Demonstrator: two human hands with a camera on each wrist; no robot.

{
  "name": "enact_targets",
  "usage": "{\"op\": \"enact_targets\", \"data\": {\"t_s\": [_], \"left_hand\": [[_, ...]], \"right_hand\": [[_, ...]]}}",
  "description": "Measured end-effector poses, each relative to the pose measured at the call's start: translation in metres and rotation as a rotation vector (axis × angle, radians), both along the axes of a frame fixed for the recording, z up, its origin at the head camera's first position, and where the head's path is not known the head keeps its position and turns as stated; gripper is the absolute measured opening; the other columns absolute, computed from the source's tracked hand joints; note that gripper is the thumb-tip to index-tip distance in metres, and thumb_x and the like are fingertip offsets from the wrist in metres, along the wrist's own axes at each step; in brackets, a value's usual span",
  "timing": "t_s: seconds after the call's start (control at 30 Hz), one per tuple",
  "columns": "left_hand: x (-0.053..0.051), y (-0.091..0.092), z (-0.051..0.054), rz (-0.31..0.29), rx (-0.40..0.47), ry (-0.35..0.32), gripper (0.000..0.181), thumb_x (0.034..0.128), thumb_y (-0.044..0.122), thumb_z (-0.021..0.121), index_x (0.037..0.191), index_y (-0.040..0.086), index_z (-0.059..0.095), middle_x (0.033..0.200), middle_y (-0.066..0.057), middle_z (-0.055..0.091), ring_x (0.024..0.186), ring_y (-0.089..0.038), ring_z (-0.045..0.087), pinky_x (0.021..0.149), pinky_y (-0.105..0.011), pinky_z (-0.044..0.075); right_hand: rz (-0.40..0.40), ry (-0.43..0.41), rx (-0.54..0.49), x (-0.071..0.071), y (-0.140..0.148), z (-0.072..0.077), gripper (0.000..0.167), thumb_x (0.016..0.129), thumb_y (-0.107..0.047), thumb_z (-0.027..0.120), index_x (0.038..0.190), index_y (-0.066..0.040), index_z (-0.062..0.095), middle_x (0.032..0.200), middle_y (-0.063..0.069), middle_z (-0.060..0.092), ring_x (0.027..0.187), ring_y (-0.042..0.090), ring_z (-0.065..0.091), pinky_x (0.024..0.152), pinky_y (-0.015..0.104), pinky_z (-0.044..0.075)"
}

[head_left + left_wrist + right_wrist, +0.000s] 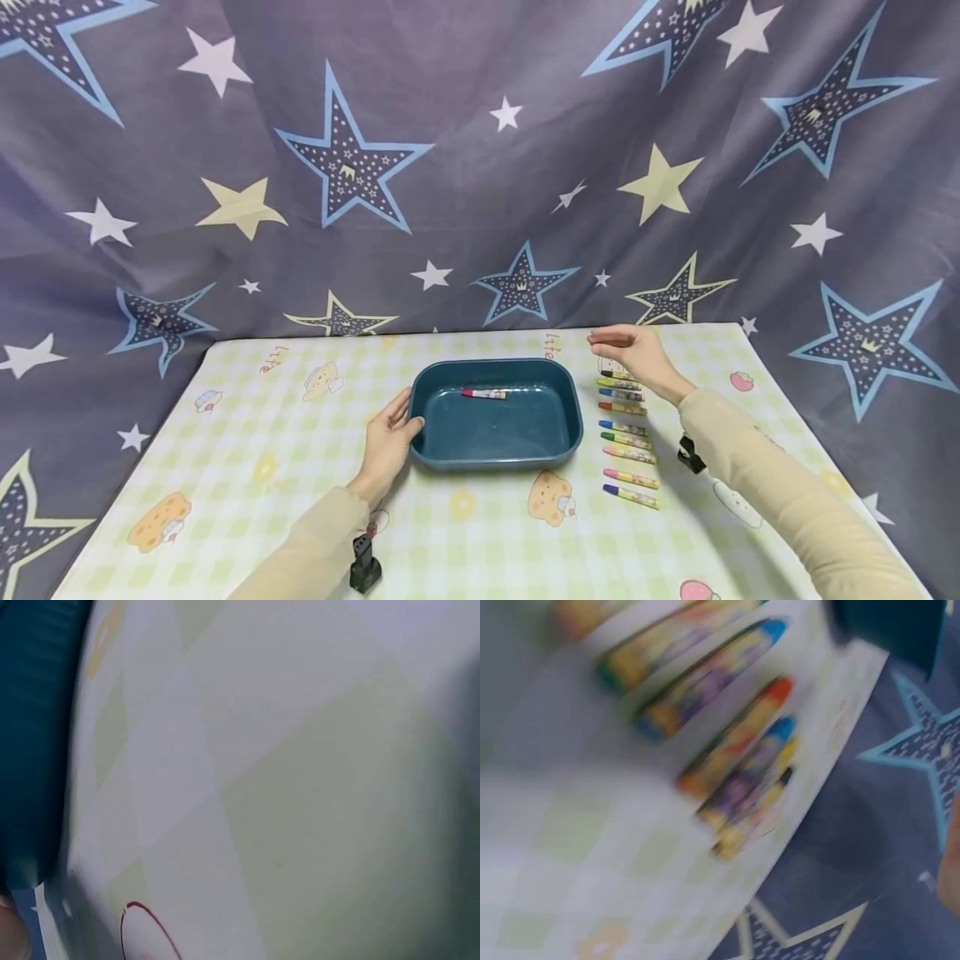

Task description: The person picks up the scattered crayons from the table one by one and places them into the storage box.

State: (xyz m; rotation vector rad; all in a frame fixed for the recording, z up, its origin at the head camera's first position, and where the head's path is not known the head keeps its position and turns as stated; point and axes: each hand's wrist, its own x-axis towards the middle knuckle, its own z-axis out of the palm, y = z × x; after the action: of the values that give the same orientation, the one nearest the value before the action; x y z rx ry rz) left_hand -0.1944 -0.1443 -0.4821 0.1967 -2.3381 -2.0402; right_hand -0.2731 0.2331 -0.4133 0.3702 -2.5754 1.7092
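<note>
A dark teal plastic basin (495,458) sits mid-table, with one red-tipped crayon (483,393) lying inside it. My left hand (388,433) grips its left rim, thumb over the edge and fingers along the outer wall. To the right of the basin lies a column of several crayons in printed wrappers, among them a purple-tipped crayon (632,497) at the near end and an orange-tipped crayon (735,739). Above the column's far end hovers my right hand (633,354), fingers extended close together, with nothing visible in them. Only a sliver of that hand shows in the right wrist view.
A checked tablecloth (247,467) with cartoon prints covers the table. Behind it hangs a grey-purple star-patterned curtain (465,167). Black wrist devices, such as the left one (365,567), are worn below the sleeves.
</note>
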Motion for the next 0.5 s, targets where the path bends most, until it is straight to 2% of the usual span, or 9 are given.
{"op": "enact_targets", "data": {"t_s": [0.37, 0.5], "left_hand": [[0.002, -0.001, 0.0, -0.015, -0.007, -0.006, 0.056, 0.0874, 0.004, 0.055, 0.14, 0.009, 0.038, 0.143, -0.012, 0.04, 0.13, -0.025, 0.039, 0.103, -0.027, 0.037], [0.001, 0.0, 0.001, -0.006, -0.013, -0.002, 0.056, 0.0868, 0.004, 0.056, 0.139, 0.009, 0.039, 0.142, -0.013, 0.04, 0.129, -0.025, 0.04, 0.103, -0.027, 0.038]], "right_hand": [[-0.059, -0.041, 0.022, -0.012, 0.041, -0.034, 0.038, 0.083, -0.013, 0.066, 0.116, 0.006, 0.059, 0.114, 0.026, 0.06, 0.082, -0.008, 0.061, 0.076, 0.013, 0.053], [-0.073, -0.06, 0.052, -0.015, 0.05, -0.045, 0.039, 0.085, -0.012, 0.065, 0.117, 0.008, 0.058, 0.114, 0.026, 0.06, 0.082, -0.004, 0.063, 0.075, 0.013, 0.053]]}}
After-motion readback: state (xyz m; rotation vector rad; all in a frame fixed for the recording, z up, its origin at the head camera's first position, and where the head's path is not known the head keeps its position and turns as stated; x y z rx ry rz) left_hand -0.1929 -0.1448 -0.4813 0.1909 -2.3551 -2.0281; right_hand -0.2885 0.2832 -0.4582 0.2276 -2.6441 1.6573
